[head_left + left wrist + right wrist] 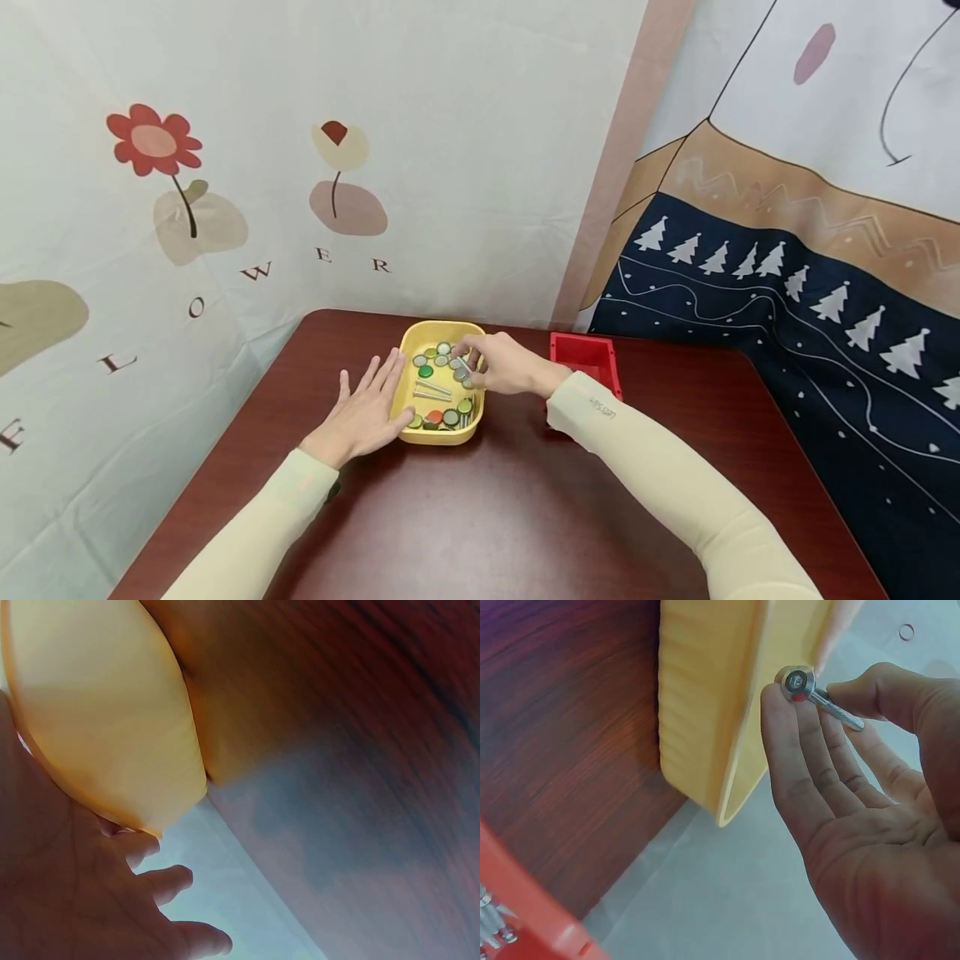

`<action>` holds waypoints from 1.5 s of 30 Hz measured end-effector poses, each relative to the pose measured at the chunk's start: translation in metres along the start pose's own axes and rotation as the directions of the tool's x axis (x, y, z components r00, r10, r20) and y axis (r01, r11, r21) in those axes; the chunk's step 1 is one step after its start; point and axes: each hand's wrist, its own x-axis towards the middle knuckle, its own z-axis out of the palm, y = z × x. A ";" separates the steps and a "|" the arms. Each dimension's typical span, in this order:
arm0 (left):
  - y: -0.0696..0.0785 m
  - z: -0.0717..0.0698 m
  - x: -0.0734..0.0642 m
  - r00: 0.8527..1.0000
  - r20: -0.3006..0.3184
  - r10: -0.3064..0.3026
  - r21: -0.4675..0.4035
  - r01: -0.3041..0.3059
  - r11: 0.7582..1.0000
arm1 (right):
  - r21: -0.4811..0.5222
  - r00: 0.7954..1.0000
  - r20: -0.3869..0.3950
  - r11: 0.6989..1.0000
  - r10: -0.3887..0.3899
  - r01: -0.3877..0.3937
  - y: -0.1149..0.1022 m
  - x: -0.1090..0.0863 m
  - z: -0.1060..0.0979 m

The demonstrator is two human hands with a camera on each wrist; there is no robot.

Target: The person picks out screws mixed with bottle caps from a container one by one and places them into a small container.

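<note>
This looks like a makeshift tabletop work corner curtained off with printed cloth; whether it lies in a home, a studio or an office cannot be told. The pale hanging (480,150), creased like fabric, bears a red flower (153,140) and 6 letters (257,271) spelling FLOWER, while the patterned hanging (720,321) at right shows white trees on navy. Against them stands a wood-grain table (480,525) with 2 containers, a yellow tray (441,439) of screws (432,396) and a red box (581,339).

Right-hand fingers (472,341) partly hide the yellow tray (438,438)
</note>
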 end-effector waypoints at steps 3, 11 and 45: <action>0.000 0.000 0.000 1.000 -0.001 -0.001 -0.008 0.001 1.000 | 0.031 0.999 -0.002 0.999 0.038 -0.038 0.004 -0.007 -0.005; 0.000 0.001 0.000 1.000 -0.003 -0.001 -0.003 0.001 1.000 | 0.176 0.996 -0.014 0.981 0.088 -0.084 0.021 -0.023 -0.014; 0.001 0.000 0.000 1.000 0.013 -0.006 -0.017 0.006 1.000 | 0.456 0.957 0.031 0.847 0.290 -0.271 0.074 -0.088 -0.053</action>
